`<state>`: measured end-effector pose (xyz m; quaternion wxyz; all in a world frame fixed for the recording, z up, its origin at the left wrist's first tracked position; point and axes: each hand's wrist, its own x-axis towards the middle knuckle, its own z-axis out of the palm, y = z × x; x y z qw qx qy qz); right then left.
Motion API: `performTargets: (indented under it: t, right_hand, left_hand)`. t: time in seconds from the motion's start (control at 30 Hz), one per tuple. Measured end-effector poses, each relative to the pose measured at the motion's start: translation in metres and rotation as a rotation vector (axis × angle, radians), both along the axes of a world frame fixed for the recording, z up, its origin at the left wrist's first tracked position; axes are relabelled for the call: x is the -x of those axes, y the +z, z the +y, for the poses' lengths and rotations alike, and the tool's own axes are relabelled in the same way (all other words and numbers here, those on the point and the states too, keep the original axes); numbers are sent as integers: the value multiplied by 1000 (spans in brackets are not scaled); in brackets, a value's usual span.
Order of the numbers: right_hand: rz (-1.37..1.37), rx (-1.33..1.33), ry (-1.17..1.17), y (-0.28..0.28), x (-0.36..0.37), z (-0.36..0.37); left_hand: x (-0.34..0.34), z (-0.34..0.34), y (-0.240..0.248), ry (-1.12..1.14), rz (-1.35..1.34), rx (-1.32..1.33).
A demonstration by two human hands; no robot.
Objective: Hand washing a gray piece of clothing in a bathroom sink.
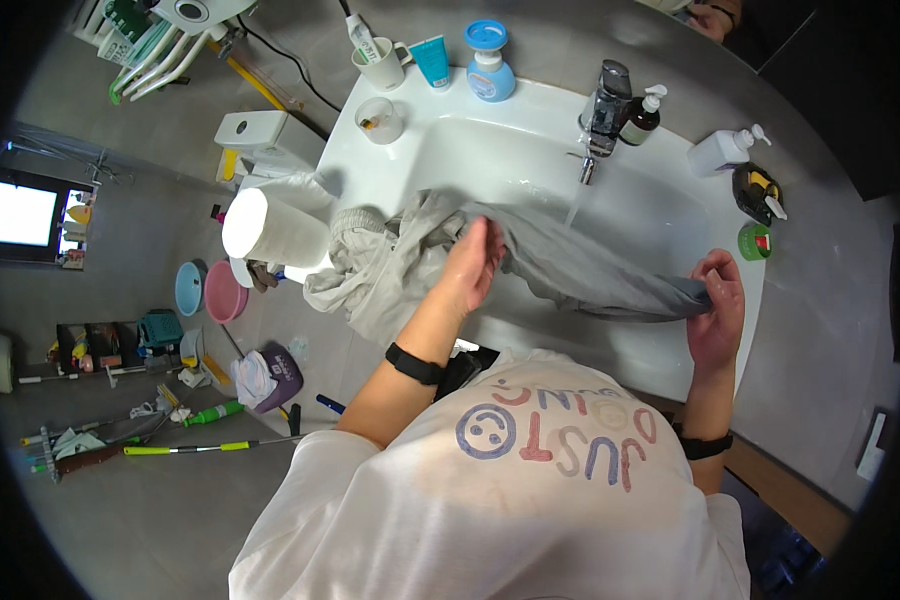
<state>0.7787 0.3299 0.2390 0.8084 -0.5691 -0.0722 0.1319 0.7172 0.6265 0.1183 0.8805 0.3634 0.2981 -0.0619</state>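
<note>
A pair of light grey trousers (375,270) hangs over the left rim of the white washbasin (425,150), its elastic waistband lying near that rim. One leg, darker and wet-looking, stretches across the bowl between my hands. My left hand (473,265) grips the cloth near the middle, its fingers close together and partly hidden by the fabric. At the basin's right side my right hand (718,310) is closed on the end of the leg. Behind the cloth, a thin stream of water runs from the chrome faucet (605,110).
Along the back rim stand a mug (380,68), a teal tube (431,63), a blue pump bottle (489,65) and a dark pump bottle (642,115). A glass (378,120) sits at left; a white pump bottle (722,152) and green container (755,241) at right. A white bin-like cylinder (270,228) stands left.
</note>
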Motion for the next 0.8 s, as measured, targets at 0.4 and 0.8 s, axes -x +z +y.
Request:
performTargets:
  t: [0.4, 0.8]
  right_hand:
    - [175, 375, 438, -43, 8, -37]
    - [-62, -146, -151, 7, -15, 5]
  left_hand:
    - [-16, 12, 85, 12, -290, 457]
    - [-23, -14, 62, -847, 130, -267]
